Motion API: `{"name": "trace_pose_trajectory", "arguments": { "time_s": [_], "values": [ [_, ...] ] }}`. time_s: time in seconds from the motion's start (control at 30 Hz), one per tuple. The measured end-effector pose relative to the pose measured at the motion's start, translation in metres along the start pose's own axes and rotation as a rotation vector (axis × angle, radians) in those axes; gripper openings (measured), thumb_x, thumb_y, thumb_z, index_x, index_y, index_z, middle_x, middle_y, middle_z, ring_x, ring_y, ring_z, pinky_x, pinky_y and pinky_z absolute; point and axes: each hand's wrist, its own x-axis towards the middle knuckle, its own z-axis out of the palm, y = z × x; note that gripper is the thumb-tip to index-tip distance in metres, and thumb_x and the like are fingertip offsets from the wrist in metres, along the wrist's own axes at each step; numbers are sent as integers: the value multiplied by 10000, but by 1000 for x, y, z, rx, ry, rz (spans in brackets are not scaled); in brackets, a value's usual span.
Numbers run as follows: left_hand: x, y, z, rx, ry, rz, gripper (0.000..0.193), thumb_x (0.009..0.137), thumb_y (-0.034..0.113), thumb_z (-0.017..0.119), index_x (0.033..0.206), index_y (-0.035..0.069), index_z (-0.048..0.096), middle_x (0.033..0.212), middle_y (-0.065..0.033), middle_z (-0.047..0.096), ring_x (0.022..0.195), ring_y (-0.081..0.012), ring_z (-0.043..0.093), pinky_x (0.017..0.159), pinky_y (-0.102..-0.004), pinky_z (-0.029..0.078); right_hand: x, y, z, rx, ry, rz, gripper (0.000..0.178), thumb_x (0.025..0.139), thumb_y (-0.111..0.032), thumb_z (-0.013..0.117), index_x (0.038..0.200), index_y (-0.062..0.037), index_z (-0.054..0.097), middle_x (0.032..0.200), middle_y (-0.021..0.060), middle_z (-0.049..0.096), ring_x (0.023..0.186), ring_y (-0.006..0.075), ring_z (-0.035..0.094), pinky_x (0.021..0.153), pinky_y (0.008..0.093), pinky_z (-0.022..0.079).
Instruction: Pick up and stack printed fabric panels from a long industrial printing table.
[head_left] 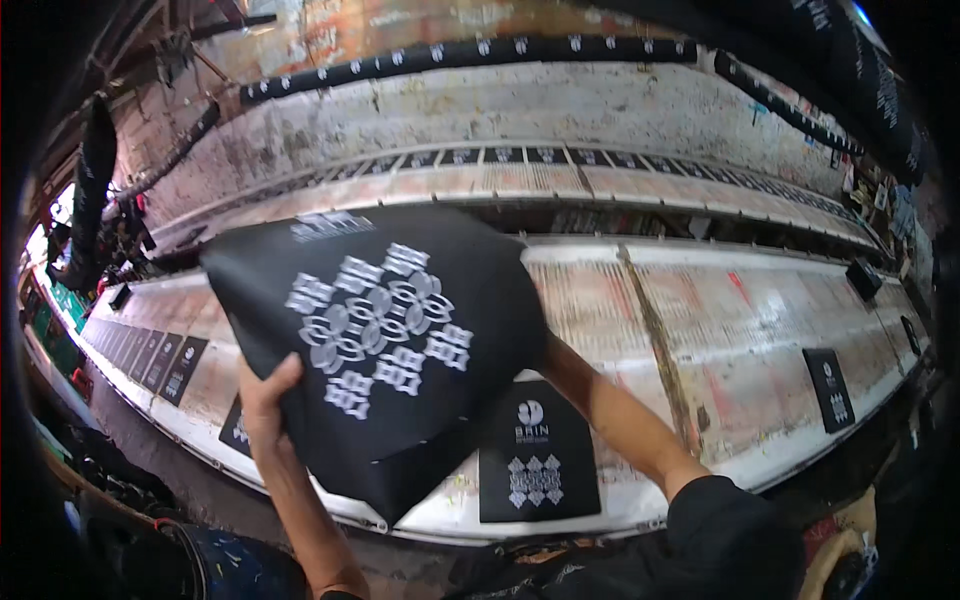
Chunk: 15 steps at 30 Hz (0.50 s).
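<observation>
A large black sheet with white printed motifs is held up in front of me, tilted and bowed, its lower corner pointing down. My left hand grips its left edge, thumb on the printed face and fingers behind. From the right, my right forearm reaches to the sheet's other side; the hand itself is hidden behind it. Below, a black printed sheet lies flat on the long pale table. Part of another sheet shows beneath the raised one.
A row of overlapping dark sheets lies at the table's left end. On the right are a single black sheet and a small black block. Behind runs a second table lined with sheets. Black printed rolls hang along the wall.
</observation>
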Motion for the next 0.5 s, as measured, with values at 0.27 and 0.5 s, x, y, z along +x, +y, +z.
{"name": "trace_pose_trajectory", "arguments": {
  "time_s": [0.27, 0.5],
  "values": [
    [-59, -138, 12, 323, -427, -544, 765, 569, 162, 841, 1227, -29, 500, 1102, -105, 609, 1005, -221, 592, 919, -333, 451, -196, -45, -71, 804, 322, 638, 519, 954, -300, 520, 1346, 31, 435, 1271, 146, 564, 1190, 245, 522, 1026, 355, 394],
    [-116, -258, 136, 207, -638, -967, 537, 845, 225, 704, 1275, -14, 489, 1173, -81, 590, 1060, -186, 563, 956, -314, 429, -299, -68, -170, 330, 633, 782, 388, 829, -72, 609, 1203, 9, 543, 1088, 101, 634, 992, 180, 610, 885, 322, 490]
  ]
}}
